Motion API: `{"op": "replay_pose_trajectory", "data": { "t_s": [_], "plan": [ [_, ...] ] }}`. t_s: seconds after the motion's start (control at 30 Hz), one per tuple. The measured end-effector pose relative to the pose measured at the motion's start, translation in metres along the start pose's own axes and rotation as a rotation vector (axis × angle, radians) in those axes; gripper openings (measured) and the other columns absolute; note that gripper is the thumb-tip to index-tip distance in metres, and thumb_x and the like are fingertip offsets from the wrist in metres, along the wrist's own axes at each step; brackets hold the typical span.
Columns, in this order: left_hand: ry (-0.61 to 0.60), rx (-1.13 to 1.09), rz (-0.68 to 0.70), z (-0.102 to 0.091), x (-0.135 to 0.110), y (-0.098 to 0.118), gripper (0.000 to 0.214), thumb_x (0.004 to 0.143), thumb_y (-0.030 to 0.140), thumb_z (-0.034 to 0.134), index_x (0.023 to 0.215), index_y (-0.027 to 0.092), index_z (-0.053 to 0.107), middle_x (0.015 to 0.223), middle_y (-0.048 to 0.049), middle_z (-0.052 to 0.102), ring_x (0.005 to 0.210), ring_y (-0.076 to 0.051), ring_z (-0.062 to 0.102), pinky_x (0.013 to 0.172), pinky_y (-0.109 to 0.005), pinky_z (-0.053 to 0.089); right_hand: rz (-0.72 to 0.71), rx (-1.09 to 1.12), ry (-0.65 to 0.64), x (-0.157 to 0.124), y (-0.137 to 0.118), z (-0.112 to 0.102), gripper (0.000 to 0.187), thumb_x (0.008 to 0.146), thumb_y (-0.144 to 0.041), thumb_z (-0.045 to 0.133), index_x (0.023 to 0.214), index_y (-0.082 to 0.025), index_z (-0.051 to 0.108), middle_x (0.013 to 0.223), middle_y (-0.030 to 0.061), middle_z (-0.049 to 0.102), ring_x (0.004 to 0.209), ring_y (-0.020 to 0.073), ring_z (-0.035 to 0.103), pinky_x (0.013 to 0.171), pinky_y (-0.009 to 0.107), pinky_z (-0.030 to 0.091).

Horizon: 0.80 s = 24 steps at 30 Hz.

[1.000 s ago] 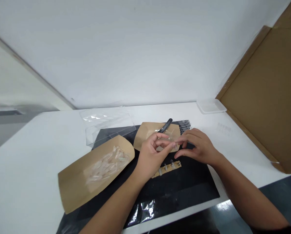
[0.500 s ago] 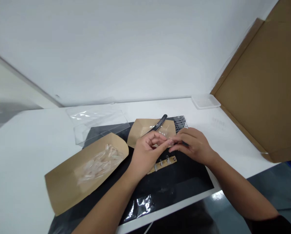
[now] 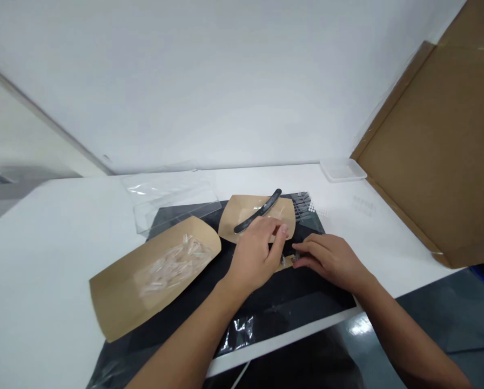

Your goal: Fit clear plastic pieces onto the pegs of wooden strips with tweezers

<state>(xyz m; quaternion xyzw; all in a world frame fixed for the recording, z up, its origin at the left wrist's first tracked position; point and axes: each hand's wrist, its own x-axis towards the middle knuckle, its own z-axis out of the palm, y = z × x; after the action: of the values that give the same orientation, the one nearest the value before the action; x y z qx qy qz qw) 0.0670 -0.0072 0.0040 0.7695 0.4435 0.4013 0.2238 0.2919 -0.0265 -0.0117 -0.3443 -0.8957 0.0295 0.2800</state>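
My right hand [image 3: 329, 259] pinches a small clear piece [image 3: 296, 255] between thumb and fingertips, low over the right end of a narrow brown strip [image 3: 283, 266]. What exactly the piece is stays too small to tell. My left hand [image 3: 257, 254] is closed just left of it, thumb tip against the curled fingers; anything between them is hidden. It covers the strip's left part. Behind it lies a small brown paper tray [image 3: 229, 219] with a curved black nail file [image 3: 262, 209] across it. Many slender clear plastic pieces [image 3: 177, 265] fill a larger brown paper tray [image 3: 116, 292].
A black sheet [image 3: 290, 308] lies under the work on the white table [image 3: 39, 259]. Clear plastic sheets [image 3: 173, 202] lie at the back left. Grey slender pieces [image 3: 301, 204] and white dots [image 3: 312, 207] sit behind my right hand. A shallow container [image 3: 343, 169] and large cardboard [image 3: 432, 151] stand right.
My hands have come apart. The right one has lowered toward the strip with a small piece in its pinch; the left has shifted slightly right and now covers more of the strip.
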Motion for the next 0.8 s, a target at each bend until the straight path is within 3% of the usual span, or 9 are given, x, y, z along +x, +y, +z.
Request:
{"op": "replay_pose_trajectory", "data": {
  "t_s": [0.1, 0.27, 0.6, 0.8],
  "plan": [
    [0.041, -0.046, 0.016, 0.0, -0.003, -0.002, 0.042, 0.112, 0.038, 0.033, 0.096, 0.022, 0.069, 0.097, -0.0075, 0.076, 0.101, -0.027, 0.066, 0.094, -0.042, 0.049, -0.086, -0.075, 0.011, -0.004, 0.001, 0.004, 0.033, 0.102, -0.048, 0.067, 0.109, -0.016, 0.071, 0.089, 0.0038, 0.077, 0.073, 0.0177, 0.07, 0.074, 0.036, 0.05],
    [0.094, -0.101, -0.002, 0.0, -0.006, -0.005, 0.045, 0.112, 0.041, 0.028, 0.105, 0.022, 0.068, 0.093, -0.0078, 0.076, 0.099, -0.027, 0.067, 0.093, -0.042, 0.049, -0.112, -0.107, 0.052, -0.004, 0.005, 0.009, 0.03, 0.103, -0.044, 0.069, 0.111, -0.016, 0.07, 0.091, 0.0037, 0.078, 0.074, 0.0166, 0.07, 0.081, 0.037, 0.046],
    [0.032, 0.037, 0.018, 0.003, -0.004, -0.003, 0.035, 0.108, 0.038, 0.041, 0.092, 0.021, 0.066, 0.09, -0.0078, 0.073, 0.093, -0.027, 0.063, 0.086, -0.04, 0.047, -0.125, -0.124, 0.024, 0.002, 0.005, 0.012, 0.018, 0.106, -0.034, 0.065, 0.104, -0.016, 0.07, 0.086, 0.0017, 0.076, 0.071, 0.0155, 0.066, 0.078, 0.036, 0.042],
    [0.03, 0.064, 0.046, 0.002, -0.003, 0.002, 0.028, 0.105, 0.035, 0.045, 0.088, 0.022, 0.063, 0.082, -0.0058, 0.07, 0.085, -0.026, 0.061, 0.081, -0.039, 0.047, -0.077, -0.094, 0.019, -0.001, 0.007, 0.019, 0.025, 0.107, -0.04, 0.063, 0.1, -0.017, 0.072, 0.082, 0.0016, 0.072, 0.071, 0.0153, 0.063, 0.07, 0.033, 0.041]
  ]
}}
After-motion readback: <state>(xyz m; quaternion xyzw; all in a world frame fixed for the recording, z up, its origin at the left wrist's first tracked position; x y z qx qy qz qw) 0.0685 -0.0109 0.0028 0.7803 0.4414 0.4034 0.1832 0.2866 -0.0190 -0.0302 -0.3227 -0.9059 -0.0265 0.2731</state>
